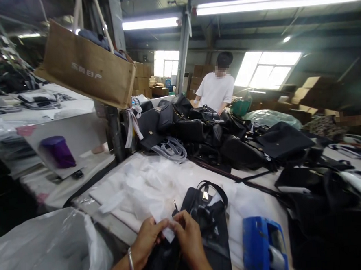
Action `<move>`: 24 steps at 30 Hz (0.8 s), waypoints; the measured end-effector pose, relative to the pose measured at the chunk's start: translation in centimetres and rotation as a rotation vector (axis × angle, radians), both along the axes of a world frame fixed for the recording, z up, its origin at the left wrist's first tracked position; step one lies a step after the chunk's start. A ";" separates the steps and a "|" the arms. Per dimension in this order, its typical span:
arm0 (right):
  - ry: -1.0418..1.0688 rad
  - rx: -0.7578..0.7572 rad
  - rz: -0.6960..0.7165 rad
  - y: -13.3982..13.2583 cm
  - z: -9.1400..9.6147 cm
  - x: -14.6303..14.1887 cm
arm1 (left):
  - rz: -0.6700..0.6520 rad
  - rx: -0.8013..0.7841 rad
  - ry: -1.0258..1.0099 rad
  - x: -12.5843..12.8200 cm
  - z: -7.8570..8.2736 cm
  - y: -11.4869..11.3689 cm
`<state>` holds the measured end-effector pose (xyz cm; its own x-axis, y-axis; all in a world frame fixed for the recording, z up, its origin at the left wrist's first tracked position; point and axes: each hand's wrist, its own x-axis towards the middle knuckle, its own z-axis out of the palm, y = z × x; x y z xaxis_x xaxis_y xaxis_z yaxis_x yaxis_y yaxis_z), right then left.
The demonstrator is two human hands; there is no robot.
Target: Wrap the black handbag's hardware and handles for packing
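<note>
My left hand [148,237] and my right hand [189,237] meet at the bottom centre, both pinching a small piece of white tissue paper [167,229] between their fingers. A metal bangle sits on my left wrist. Just beyond my hands lies a black handbag [208,214] with a curved handle and a metal clasp. It rests on a spread of white tissue sheets [141,186] covering the table.
A blue tape dispenser [263,246] stands at my right. A heap of black handbags [229,136] fills the table's middle and right. A person in a white shirt [216,90] works behind it. A brown jute bag [87,67] hangs upper left. A clear plastic bag [49,249] lies lower left.
</note>
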<state>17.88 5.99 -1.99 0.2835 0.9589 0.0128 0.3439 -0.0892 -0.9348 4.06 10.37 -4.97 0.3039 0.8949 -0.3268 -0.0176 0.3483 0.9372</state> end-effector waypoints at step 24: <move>-0.130 -0.014 -0.154 -0.9 -1.5 3.3 | -0.038 0.456 0.957 -2.9 -1.5 5.4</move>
